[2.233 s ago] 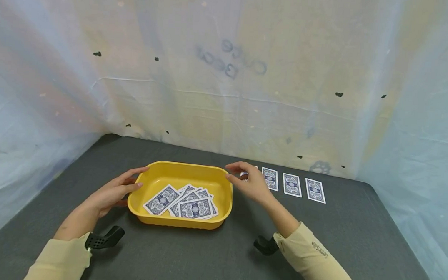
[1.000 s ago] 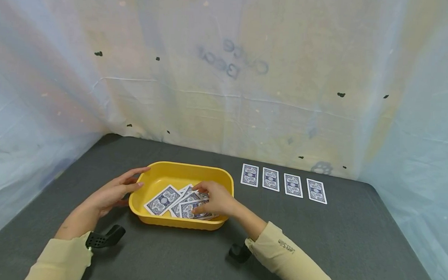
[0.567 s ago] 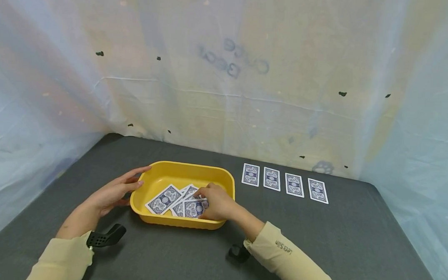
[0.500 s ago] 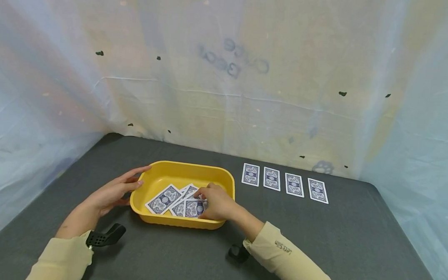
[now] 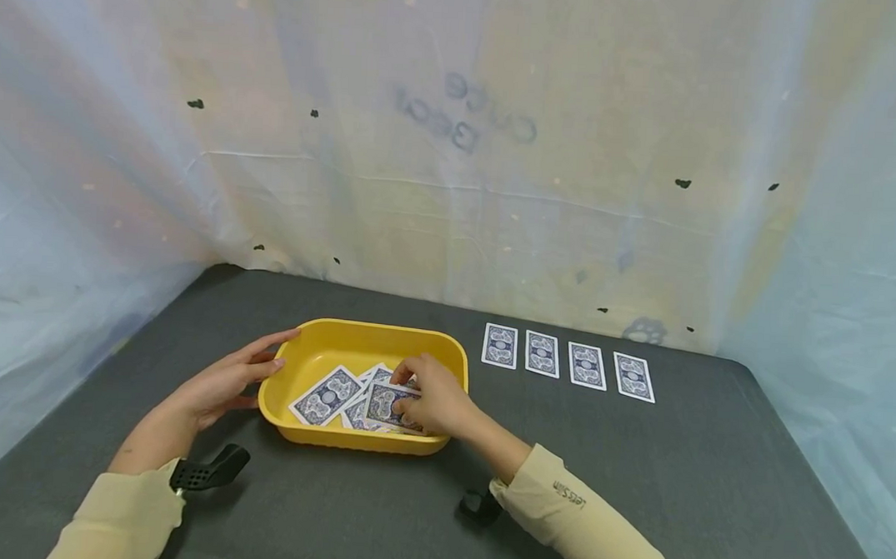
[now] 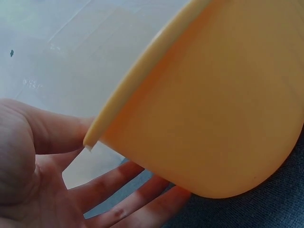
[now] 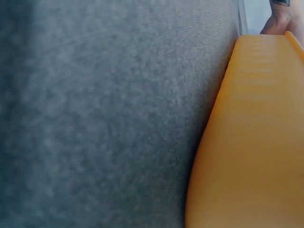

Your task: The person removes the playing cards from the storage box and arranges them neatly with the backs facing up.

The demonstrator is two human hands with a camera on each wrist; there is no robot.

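A yellow plastic tray (image 5: 369, 443) stands on the dark table, with several playing cards (image 5: 326, 396) lying face down and overlapping inside. At its left end my left hand (image 5: 226, 382) holds the wall, thumb over the rim and fingers against the outside, as the left wrist view shows. My right hand (image 5: 437, 400) reaches into the right part of the tray and pinches a blue-backed playing card (image 5: 382, 403), which is raised slightly at a tilt over the others. My fingers cover its right part. In the right wrist view the tray's outer wall (image 7: 247, 142) hides this hand's work.
Right of the tray, several face-down cards (image 5: 542, 354) lie in a spaced row near the table's back edge. A pale plastic sheet (image 5: 450, 229) hangs behind the table (image 5: 347, 517) and along both sides. Each wrist wears a black camera mount (image 5: 213, 468).
My right hand has come from the card row into the tray and taken hold of a card, now lifted slightly and turned. My left hand has stayed on the tray.
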